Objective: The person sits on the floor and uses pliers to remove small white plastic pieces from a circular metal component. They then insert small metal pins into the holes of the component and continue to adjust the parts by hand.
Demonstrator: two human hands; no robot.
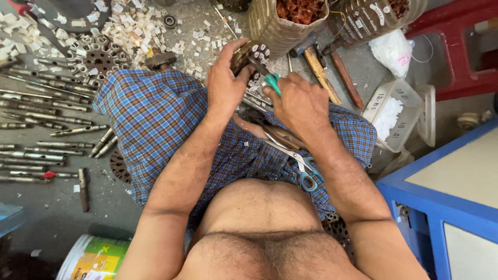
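Scissors [303, 168] lie on the lap; left hand [225, 85] fingers clamp the heavy, hard metal core [249, 54] (rim grip), right hand [301, 103] fingers pinch a green-handled tool [272, 83].

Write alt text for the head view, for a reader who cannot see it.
A seated person's left hand grips a round slotted metal core while the right hand works a green-handled tool into it. Blue-handled scissors lie on the blue checked cloth over the lap; metal shafts line the floor, two wooden-handled hammers ahead.

Grey concrete floor [46, 207], blue cabinet [441, 202], red plastic stool [461, 46]
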